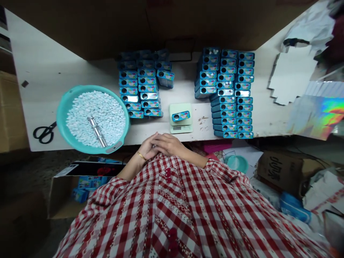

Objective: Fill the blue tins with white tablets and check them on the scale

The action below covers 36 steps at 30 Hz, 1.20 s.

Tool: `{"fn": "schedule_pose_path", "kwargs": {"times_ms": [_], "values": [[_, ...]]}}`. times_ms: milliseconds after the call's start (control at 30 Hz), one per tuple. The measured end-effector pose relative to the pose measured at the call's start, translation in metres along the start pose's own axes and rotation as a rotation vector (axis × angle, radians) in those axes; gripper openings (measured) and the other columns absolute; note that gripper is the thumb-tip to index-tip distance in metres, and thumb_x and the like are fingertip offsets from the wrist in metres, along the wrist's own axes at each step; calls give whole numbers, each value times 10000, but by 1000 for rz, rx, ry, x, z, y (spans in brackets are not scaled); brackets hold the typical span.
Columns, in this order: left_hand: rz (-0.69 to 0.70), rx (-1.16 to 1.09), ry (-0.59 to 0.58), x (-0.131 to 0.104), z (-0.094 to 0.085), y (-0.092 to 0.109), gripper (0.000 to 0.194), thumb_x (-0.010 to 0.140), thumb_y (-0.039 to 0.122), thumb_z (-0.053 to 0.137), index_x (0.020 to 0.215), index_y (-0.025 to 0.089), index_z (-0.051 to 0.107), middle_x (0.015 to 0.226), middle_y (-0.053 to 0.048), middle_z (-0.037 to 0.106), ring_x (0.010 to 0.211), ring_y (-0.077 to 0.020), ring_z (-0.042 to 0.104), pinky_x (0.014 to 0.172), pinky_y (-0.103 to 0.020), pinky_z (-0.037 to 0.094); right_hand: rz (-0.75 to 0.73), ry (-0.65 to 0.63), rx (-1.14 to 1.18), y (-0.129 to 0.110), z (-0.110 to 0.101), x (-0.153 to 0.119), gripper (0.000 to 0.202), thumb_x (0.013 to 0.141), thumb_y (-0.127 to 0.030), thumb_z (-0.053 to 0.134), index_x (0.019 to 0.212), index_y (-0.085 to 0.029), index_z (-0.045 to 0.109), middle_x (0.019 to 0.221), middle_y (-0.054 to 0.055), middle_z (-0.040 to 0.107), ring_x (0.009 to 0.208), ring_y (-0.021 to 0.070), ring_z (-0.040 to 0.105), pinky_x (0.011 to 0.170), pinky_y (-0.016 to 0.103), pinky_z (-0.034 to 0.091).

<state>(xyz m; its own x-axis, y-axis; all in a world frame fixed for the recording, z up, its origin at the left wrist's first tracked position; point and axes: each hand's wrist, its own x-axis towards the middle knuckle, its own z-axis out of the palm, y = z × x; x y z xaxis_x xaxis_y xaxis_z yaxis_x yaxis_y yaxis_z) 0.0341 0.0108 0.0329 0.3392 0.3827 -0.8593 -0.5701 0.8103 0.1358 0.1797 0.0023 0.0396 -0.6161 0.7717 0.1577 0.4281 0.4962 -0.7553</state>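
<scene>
Shirt (139,208): red-and-white check, filling the foreground.
Hands: left hand (148,148), bracelet (142,156) at its wrist, and right hand (169,144) folded together by the counter's (185,86) near edge; cannot tell whether anything sits between the palms.
Scale (186,128): pale green, just beyond the hands, carrying one blue tin (181,116).
Bowl (63,111): turquoise, left of the hands; white pieces (80,111) heaped inside, metal tube (97,132) lying across them.
Scissors (44,134): black handles, left of the bowl.
Left tins (146,80): blue, grouped between bowl and scale, one slightly askew.
Right tins (228,107): three columns, white bits visible on several tops.
Carton (161,25): large, dark, along the back.
</scene>
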Motion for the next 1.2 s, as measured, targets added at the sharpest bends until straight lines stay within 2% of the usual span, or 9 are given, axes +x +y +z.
{"fn": "schedule_pose_path", "kwargs": {"times_ms": [67,200,333,533,700,833,1067,1133,1200], "values": [[-19,-8,23,-5,-16,-3,162,858,213,546,736,109,573,573,12,511,426,-39,454,324,-113,297,54,40,-25,11,-8,-11,271,899,-311,495,1111,-203,624,1093,95,642,982,191,566,870,356,479],[33,-13,70,-12,-38,2,167,883,199,501,763,108,573,549,27,453,389,-26,379,292,-97,215,335,310,-166,64,-57,-33,383,863,-383,538,1205,-211,548,1168,119,578,1134,247,491,976,451,411],[98,-41,78,-14,-45,13,139,879,192,508,783,121,580,556,32,445,396,-25,372,301,-90,227,362,200,-210,107,-90,-36,576,785,-440,625,1290,-215,460,1266,129,497,1192,279,445,1008,460,389],[135,-94,95,-16,-46,25,171,892,213,485,779,122,576,573,25,451,412,-26,379,310,-90,230,384,75,-147,117,-83,-24,607,749,-387,670,1296,-263,437,1303,97,457,1218,265,425,1004,447,397],[119,-139,115,-18,-50,32,277,935,229,374,785,118,578,574,16,463,419,-32,387,317,-98,248,368,65,-110,121,-77,-20,401,777,-311,632,1155,-202,552,1153,103,557,1087,244,517,921,404,443],[124,-148,120,-20,-50,36,253,923,194,386,788,111,583,587,9,474,423,-32,400,318,-99,261,352,150,-146,127,-77,0,329,795,-302,602,1095,-170,579,1015,96,612,962,232,554,883,387,449],[162,-153,148,-20,-50,42,227,907,144,389,796,107,583,597,6,484,420,-33,408,325,-106,287,495,318,-176,164,-57,97,371,791,-212,539,1158,-165,562,1124,116,580,1034,234,530,888,385,462],[171,-162,149,-20,-51,43,226,904,135,387,798,105,585,600,2,492,427,-34,417,331,-105,295,509,340,-166,171,-59,104,410,804,-179,489,1212,-180,530,1202,109,549,1067,215,522,908,382,459],[176,-174,149,-19,-51,43,227,900,124,385,802,100,588,600,-2,501,441,-36,436,342,-105,310,527,389,-216,175,-72,89,409,824,-169,449,1227,-188,521,1253,110,518,1107,209,503,935,390,443]]}}
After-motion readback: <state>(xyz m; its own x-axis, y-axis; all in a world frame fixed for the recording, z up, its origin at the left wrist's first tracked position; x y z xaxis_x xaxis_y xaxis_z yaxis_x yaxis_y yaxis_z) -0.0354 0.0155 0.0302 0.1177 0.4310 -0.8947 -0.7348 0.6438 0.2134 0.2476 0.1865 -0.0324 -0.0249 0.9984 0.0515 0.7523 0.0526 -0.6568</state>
